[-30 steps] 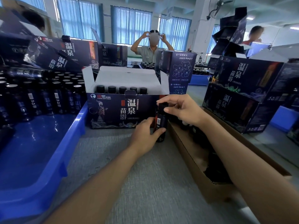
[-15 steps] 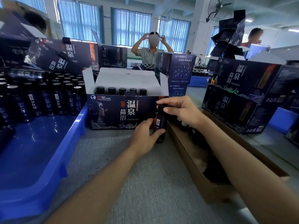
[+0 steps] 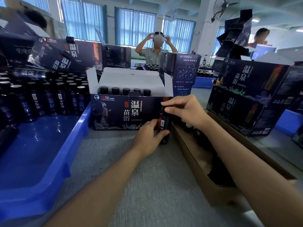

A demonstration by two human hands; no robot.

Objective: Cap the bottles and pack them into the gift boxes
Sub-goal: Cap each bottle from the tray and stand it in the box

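Your left hand [image 3: 147,136] grips the dark bottle [image 3: 164,126] round its lower body, fingers [image 3: 161,134] curled about it, and it stands upright on the grey surface [image 3: 147,185] just beside the right front corner of the open gift box [image 3: 114,112]. Your right hand [image 3: 185,110] pinches the bottle's top; the cap itself is hidden beneath your fingers. Five capped bottles [image 3: 126,91] show in the box's back row. More bottles stand in the blue crate [image 3: 49,153] at your left, and a brown cardboard tray [image 3: 188,153] lies at your right
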